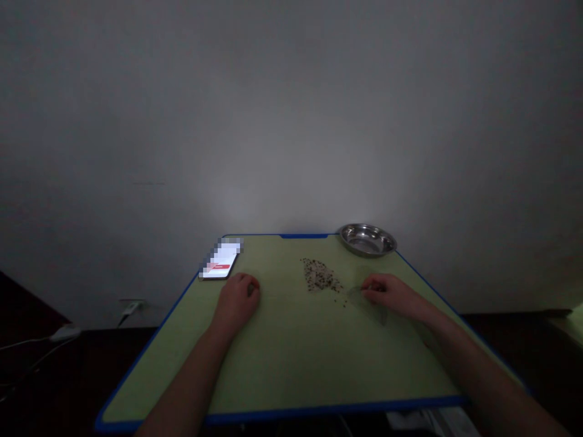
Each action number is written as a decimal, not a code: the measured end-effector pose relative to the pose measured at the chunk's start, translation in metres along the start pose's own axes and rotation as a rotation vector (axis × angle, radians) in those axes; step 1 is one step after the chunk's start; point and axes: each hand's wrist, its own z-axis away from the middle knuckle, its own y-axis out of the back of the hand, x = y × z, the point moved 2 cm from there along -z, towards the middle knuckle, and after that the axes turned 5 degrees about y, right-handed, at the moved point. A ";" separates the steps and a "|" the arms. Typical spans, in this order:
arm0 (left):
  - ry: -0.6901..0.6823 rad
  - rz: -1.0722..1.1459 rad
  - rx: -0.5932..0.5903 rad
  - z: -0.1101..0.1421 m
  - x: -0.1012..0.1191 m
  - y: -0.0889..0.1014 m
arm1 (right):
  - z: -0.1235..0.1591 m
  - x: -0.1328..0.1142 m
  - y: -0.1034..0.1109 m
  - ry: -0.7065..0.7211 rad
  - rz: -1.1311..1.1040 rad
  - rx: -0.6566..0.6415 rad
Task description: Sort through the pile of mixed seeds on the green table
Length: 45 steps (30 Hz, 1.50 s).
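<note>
spreads plain, pale yellow-green across the tabletop point(282, 352); runs blue along its rim point(337, 410). speckles dark brown to black over pale, whitish bits in the small heap point(320, 276). gleams silver, with light and dark reflections, on the bowl point(368, 244). glows white on the partly pixelated phone point(221, 261), with a red bar low down. shows nearly colourless in the see-through thing point(356, 292) at the right hand point(385, 291). fades from pale to dark grey over the wall point(291, 121); turns white at the plug point(132, 308).
</note>
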 end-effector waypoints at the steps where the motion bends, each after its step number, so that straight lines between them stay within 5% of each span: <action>1: 0.001 0.003 0.001 0.000 0.000 0.000 | 0.000 0.000 -0.001 -0.002 -0.003 -0.007; 14: -0.017 -0.004 0.002 -0.001 -0.003 -0.002 | -0.015 -0.034 -0.023 0.045 0.212 -0.062; 21: 0.000 -0.001 -0.005 0.000 -0.001 0.001 | -0.028 -0.058 -0.022 0.104 0.137 -0.143; 33: -0.017 0.011 -0.002 0.000 -0.003 -0.001 | -0.023 -0.038 -0.027 0.129 0.142 -0.103; 45: -0.014 0.018 0.002 0.001 -0.004 -0.002 | -0.019 -0.062 -0.042 0.236 0.118 -0.099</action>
